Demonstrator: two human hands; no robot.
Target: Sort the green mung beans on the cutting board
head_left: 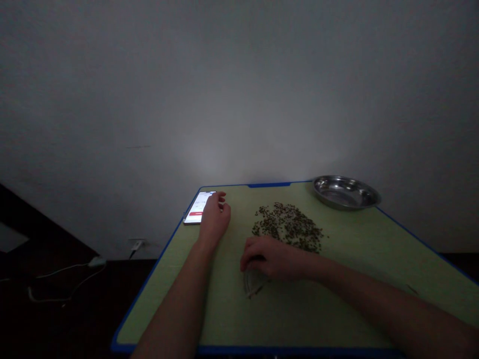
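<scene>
My left hand (216, 213) rests at the right edge of a lit phone (195, 209), partly covering it. Its fingers are loosely bent, with a gap between thumb and fingers, and nothing shows in them. Closer to me, my right hand (275, 257) is closed, fingertips pointing down at a small see-through container (253, 284) with a curved edge. The hand hides much of that container, and I cannot make out what its fingers pinch. A few dark bits lie by the container. Just beyond the hand spreads a loose pile of small dark beans or seeds (305, 227).
A shiny oval metal bowl (346, 193) stands at the far right corner of the pale green table (232, 319), which has a blue rim. A grey wall rises behind. White cables (71, 294) and a wall plug (136, 244) are at the left, below table height.
</scene>
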